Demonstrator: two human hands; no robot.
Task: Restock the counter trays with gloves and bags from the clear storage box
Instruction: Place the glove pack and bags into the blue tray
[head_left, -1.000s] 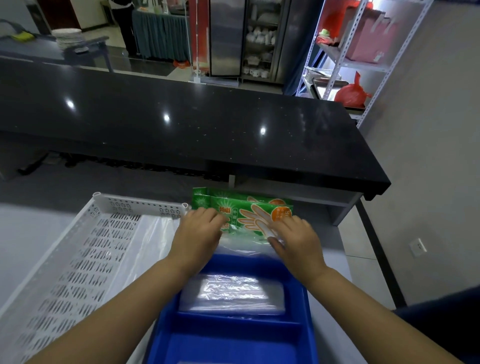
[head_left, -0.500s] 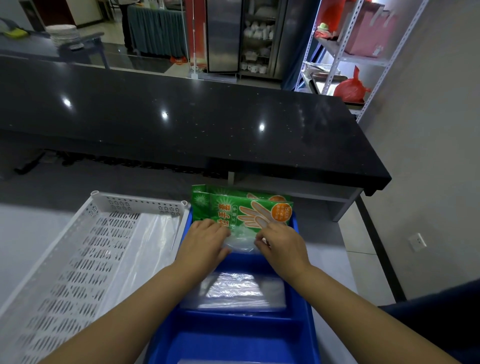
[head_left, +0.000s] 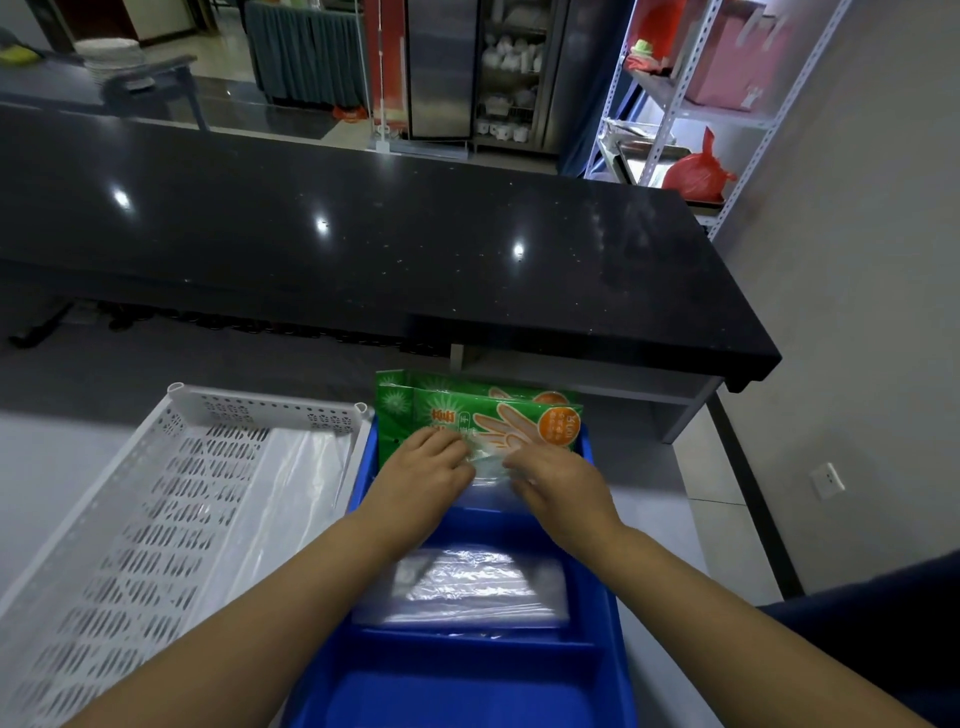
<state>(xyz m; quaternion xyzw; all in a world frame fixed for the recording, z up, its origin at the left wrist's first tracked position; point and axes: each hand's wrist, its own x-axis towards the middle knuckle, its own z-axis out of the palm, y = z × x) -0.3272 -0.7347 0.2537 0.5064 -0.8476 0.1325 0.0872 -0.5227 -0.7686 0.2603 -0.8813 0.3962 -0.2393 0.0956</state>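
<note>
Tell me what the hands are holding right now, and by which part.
The left hand and right hand both grip the front green glove pack by its lower, clear end, where it stands upright in the far compartment of the blue tray.

Dim, cool light is filling the scene, and three small glare spots are shining on the far black counter (head_left: 415, 270). Wide-angle distortion is bending lines at the edges, while the near clear plastic pack (head_left: 467, 587) is catching a soft sheen.

On the worktop (head_left: 52, 457), a perforated basket (head_left: 156, 519) is set just left of a divided tray (head_left: 467, 691). Glove packets (head_left: 467, 410) are stood in the tray's far compartment and a bag stack (head_left: 467, 587) is laid in the middle one. A raised counter (head_left: 363, 234) is placed behind.
</note>
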